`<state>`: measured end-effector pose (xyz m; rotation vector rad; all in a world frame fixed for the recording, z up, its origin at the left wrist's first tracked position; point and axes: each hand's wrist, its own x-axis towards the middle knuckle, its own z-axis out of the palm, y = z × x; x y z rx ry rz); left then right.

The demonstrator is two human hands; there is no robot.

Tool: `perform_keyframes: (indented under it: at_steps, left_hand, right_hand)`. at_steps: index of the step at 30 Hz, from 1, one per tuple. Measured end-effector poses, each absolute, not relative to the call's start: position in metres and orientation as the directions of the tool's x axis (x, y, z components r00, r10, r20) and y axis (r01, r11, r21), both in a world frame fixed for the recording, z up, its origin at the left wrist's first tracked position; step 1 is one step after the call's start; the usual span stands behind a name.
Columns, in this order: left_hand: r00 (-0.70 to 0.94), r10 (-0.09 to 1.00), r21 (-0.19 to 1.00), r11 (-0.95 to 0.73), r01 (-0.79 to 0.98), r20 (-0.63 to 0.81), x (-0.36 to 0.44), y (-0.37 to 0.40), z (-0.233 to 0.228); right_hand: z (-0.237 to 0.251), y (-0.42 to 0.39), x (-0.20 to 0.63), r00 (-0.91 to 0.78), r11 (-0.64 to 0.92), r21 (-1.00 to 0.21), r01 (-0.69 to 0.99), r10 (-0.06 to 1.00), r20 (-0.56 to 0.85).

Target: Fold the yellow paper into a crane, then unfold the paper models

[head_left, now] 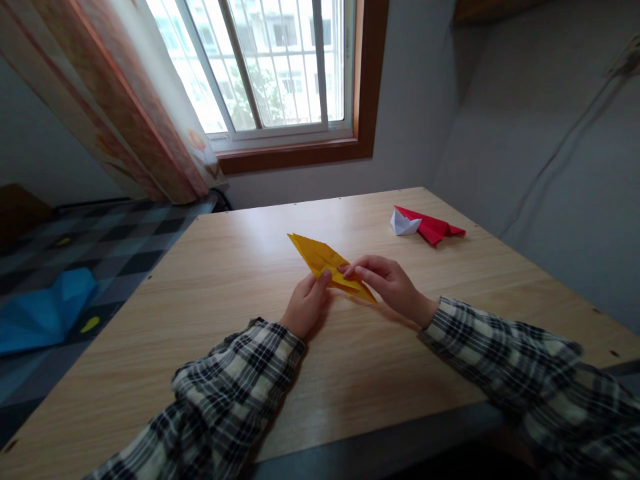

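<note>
A folded yellow paper model (327,263) is held just above the middle of a wooden table (240,280), its long pointed form running from the far left to the near right. The near end is pinched by both hands: the left hand (306,303) grips it from below with thumb and fingers closed on the paper, while the right hand (387,280) is laid over the right edge, fingers pressed together and curled onto the fold. Both wrists are covered by plaid sleeves (260,363).

The piece is judged to be very light and thin, stiffened only by its creases; it would be easily crushed or bent at the far tip, which is left unsupported. A hold along the layered central ridge, where the paper is thickest, is judged safest, with light pressure only.

At the far right of the table, a red folded paper piece (433,227) is seen touching a small white one (403,223), well apart from the hands. A blue folded sheet (47,310) is seen on the chequered surface at left, below a curtained window (270,67).
</note>
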<state>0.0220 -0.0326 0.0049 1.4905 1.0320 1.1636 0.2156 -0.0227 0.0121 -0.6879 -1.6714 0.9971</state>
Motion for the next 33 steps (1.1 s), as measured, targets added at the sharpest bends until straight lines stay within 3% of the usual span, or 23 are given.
perform_keyframes:
  at_steps: [4, 12, 24, 33]
  left_hand:
    - [0.202, 0.965, 0.981, -0.183, 0.066, 0.167, 0.0226, -0.0319, 0.0029]
    - [0.187, 0.962, 0.965, -0.225, 0.136, 0.198, 0.0221, -0.0305, 0.0004]
    - [0.186, 0.964, 0.964, -0.218, 0.152, 0.188, 0.0215, -0.0326, 0.0016]
    - [0.199, 0.966, 0.982, -0.18, 0.053, 0.166, 0.0223, -0.0309, -0.0037]
  right_hand:
    - [0.0114, -0.0241, 0.2169, -0.302, 0.545, -0.839, -0.004, 0.799, 0.52]
    - [0.0127, -0.0276, 0.2113, -0.314, 0.732, -0.663, 0.155, 0.673, 0.67]
    - [0.0067, -0.0253, 0.2107, -0.354, 0.694, -0.683, 0.228, 0.713, 0.606]
    - [0.0082, -0.0235, 0.2105, -0.362, 0.68, -0.721, 0.131, 0.71, 0.604]
